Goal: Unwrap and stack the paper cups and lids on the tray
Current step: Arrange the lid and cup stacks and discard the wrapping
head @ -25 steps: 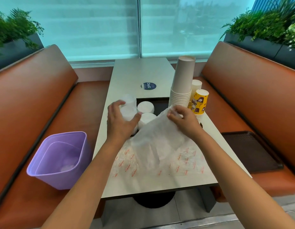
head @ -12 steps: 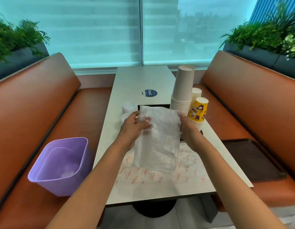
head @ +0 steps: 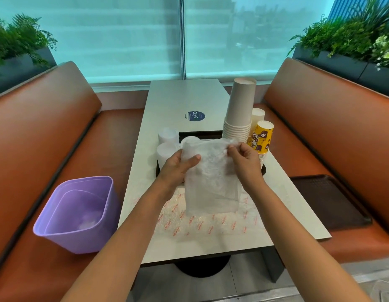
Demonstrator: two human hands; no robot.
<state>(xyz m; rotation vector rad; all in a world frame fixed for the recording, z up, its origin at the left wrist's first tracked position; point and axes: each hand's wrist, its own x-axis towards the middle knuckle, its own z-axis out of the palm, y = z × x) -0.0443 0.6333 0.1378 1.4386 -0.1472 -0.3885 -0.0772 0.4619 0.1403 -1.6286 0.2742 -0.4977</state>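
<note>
Since a second ago I have lifted the clear plastic wrapper (head: 211,177) off the table and gathered it from a loose spread into a narrow upright sheet between my hands. My left hand (head: 177,165) grips its left edge, thumb laid across the front, fingers curled behind. My right hand (head: 243,159) pinches the top right corner between thumb and fingertips, the other fingers curled in. The wrapper hangs down from that hold, its lower edge just above a second printed plastic sheet (head: 211,223) lying flat on the table (head: 184,97).

Just beyond my left hand stand short stacks of white lids (head: 167,141), with the dark tray (head: 202,134) behind the wrapper and mostly hidden by it. Just beyond my right hand rises the tall stack of white paper cups (head: 240,110), and beside it the yellow printed cups (head: 262,137). Well off to the left of my left arm a purple bin (head: 78,214) sits on the orange bench. Well off to the right of my right arm a second dark tray (head: 328,199) lies on the other bench.
</note>
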